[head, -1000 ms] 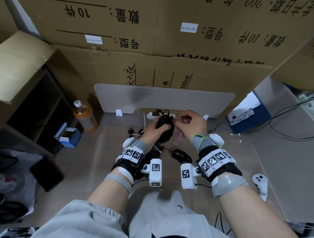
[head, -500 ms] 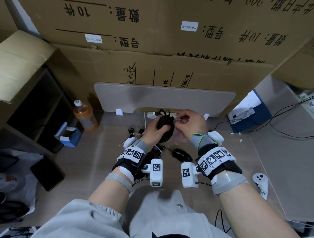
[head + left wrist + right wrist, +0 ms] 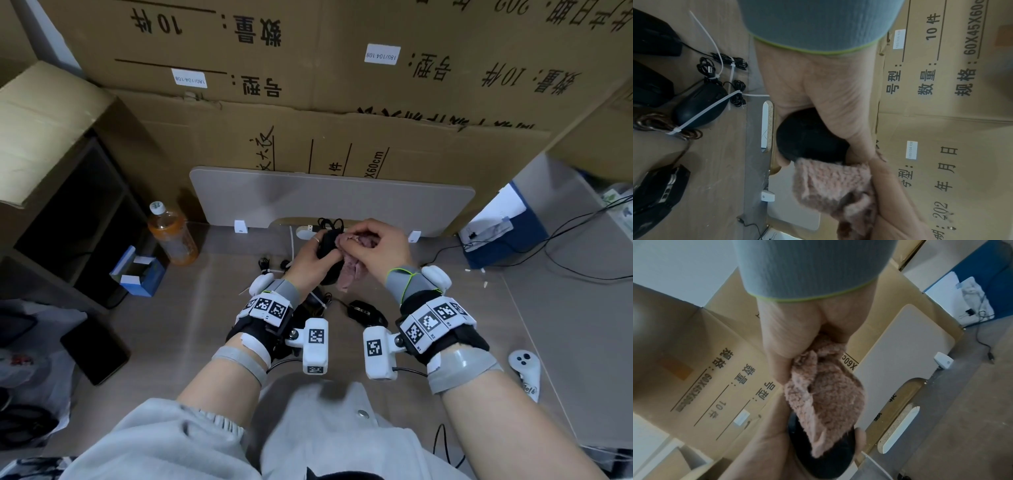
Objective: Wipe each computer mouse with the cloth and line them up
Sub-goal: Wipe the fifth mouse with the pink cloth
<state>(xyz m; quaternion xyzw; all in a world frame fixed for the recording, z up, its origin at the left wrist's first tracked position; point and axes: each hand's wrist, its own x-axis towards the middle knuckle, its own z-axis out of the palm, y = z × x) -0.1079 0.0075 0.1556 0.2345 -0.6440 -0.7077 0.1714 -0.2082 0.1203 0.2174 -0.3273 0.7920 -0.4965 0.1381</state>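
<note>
My left hand (image 3: 320,251) grips a black mouse (image 3: 328,240) above the desk, near the back. My right hand (image 3: 359,240) pinches a fluffy pink cloth (image 3: 349,270) and presses it against that mouse. In the left wrist view the cloth (image 3: 830,183) covers the front end of the held mouse (image 3: 809,138). The right wrist view has the cloth (image 3: 826,395) draped over the mouse (image 3: 818,457). Several other black mice lie on the desk: one angular (image 3: 364,311), one bound with white zip ties (image 3: 698,105), two more (image 3: 651,84) at the frame's left edge.
A grey board (image 3: 329,198) stands against stacked cardboard boxes (image 3: 308,85) behind my hands. An orange drink bottle (image 3: 173,240) and a small blue box (image 3: 140,274) sit left. A white controller (image 3: 525,373) lies right, near cables and a blue bin (image 3: 503,233).
My right hand has slid the cloth a little to the left across the held mouse. The left hand has kept the mouse almost still.
</note>
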